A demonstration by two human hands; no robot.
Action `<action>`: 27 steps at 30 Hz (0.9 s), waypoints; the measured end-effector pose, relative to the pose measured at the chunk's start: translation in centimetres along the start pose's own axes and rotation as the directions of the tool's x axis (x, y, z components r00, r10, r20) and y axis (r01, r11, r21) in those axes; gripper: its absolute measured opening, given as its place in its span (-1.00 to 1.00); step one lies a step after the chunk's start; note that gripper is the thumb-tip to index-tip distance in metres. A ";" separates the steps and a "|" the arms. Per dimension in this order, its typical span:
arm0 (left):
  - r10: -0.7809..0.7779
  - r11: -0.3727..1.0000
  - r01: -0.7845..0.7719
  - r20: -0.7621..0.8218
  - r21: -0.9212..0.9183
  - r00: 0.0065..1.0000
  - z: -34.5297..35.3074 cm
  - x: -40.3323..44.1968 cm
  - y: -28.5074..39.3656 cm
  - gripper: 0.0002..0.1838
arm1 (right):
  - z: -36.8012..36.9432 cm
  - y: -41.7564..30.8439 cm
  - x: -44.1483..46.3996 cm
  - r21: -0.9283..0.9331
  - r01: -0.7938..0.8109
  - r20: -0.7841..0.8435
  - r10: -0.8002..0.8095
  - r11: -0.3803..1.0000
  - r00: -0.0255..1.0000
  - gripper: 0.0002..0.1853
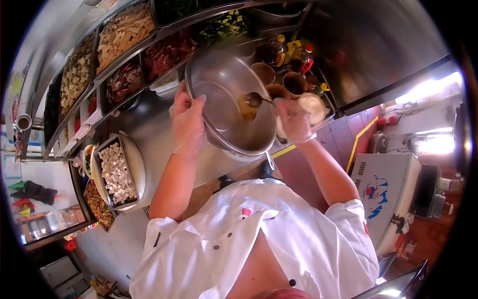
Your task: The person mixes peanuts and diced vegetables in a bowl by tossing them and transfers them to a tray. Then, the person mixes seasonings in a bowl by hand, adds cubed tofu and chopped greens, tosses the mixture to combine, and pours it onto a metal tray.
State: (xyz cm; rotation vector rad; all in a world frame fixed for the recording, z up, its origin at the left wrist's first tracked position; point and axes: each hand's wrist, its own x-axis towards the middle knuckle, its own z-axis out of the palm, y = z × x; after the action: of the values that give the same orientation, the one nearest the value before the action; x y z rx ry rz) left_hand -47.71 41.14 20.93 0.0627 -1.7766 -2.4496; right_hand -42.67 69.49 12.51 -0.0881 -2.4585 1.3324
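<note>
My left hand, in a clear plastic glove, is closed on the left rim of a large steel mixing bowl. The bowl is held tilted, its inside turned up toward me. Also gloved, my right hand grips the handle of a small ladle whose cup is inside the bowl. A yellowish-brown liquid shows at the ladle cup, against the bowl's wall. Just beyond my right hand stands a round tub of white contents.
Seasoning pots and bottles crowd the right of the steel counter. Trays of sliced meat, pale strips and greens line the back. A tray of white cubes sits left. A white freezer stands right.
</note>
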 end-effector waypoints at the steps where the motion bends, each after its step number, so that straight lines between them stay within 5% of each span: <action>1: 0.004 1.000 -0.004 -0.010 -0.005 1.000 -0.1 0.0 -0.1 -0.81 | 0.2 -0.8 -0.6 -0.021 0.183 0.024 -0.183 0.983 0.983 -0.77; 3: 0.023 1.000 -0.024 -0.029 -0.018 0.999 -0.1 0.1 -0.4 -0.81 | 0.2 -2.5 -1.1 -0.048 0.535 0.075 -0.531 0.843 0.844 -0.77; 6: 0.007 0.999 -0.008 -0.041 -0.039 0.999 0.0 0.1 -0.5 -0.81 | 1.2 -2.3 -3.1 -0.068 0.511 -0.019 -0.513 0.857 0.858 -0.84; 7: 0.025 0.999 -0.027 -0.043 -0.029 0.999 0.1 0.1 -0.4 -0.81 | 1.7 -1.6 -4.0 -0.067 0.436 0.055 -0.433 0.898 0.900 -0.82; 10: 0.063 0.998 -0.063 -0.043 -0.010 0.997 0.1 0.0 -0.5 -0.86 | 2.7 2.1 -6.0 0.312 -0.143 0.024 0.143 0.939 0.989 -0.78; 11: 0.061 0.998 -0.062 -0.036 -0.016 0.997 -0.1 0.2 -1.1 -0.91 | -1.3 -2.4 -3.1 0.221 -0.531 -0.102 0.561 0.818 0.821 -0.66; 12: 0.059 0.998 -0.060 -0.027 -0.022 0.998 -0.4 0.3 -1.3 -0.95 | -2.2 -0.7 -2.4 0.197 -0.400 -0.217 0.437 0.895 0.873 -0.59; 13: 0.060 0.998 -0.060 -0.025 0.002 0.998 -0.4 0.4 -1.3 -0.95 | -3.7 -1.0 -0.6 0.377 -0.537 -0.209 0.634 0.755 0.744 -0.57; 15: 0.061 0.997 -0.060 -0.022 0.053 0.998 -0.2 0.3 -1.2 -0.76 | -3.9 7.6 0.9 0.393 -0.371 -0.317 0.502 0.842 0.805 -0.56; 16: -0.001 1.000 0.002 -0.037 0.030 0.999 0.2 0.2 -0.8 -0.69 | -4.7 7.8 1.8 0.074 -0.428 -0.384 0.421 0.901 0.821 -0.62; 18: -0.128 0.992 0.127 -0.072 -0.013 0.989 0.9 -0.1 0.2 -0.54 | -3.9 12.8 3.4 -0.128 -0.218 -0.470 0.134 0.968 0.873 -0.70; 21: -0.065 0.997 0.068 -0.089 0.036 0.994 0.2 0.3 -0.9 -0.50 | -4.3 12.6 4.5 -0.391 -0.138 -0.331 0.001 0.910 0.944 -0.74; 25: -0.085 0.996 0.086 -0.057 0.024 0.995 0.3 0.3 -0.6 -0.49 | -2.2 17.4 5.3 -0.259 -0.111 -0.287 0.033 0.960 0.957 -0.75; 27: -0.118 0.993 0.118 -0.056 -0.011 0.991 1.1 -0.4 0.4 -0.48 | -2.1 18.2 5.9 -0.197 -0.247 -0.279 0.187 0.949 0.942 -0.74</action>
State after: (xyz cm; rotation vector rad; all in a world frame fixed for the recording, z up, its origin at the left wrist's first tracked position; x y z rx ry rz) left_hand -47.39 42.10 21.64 0.2412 -1.7881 -2.5071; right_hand -49.45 82.55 0.18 -0.5716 -2.4173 1.0325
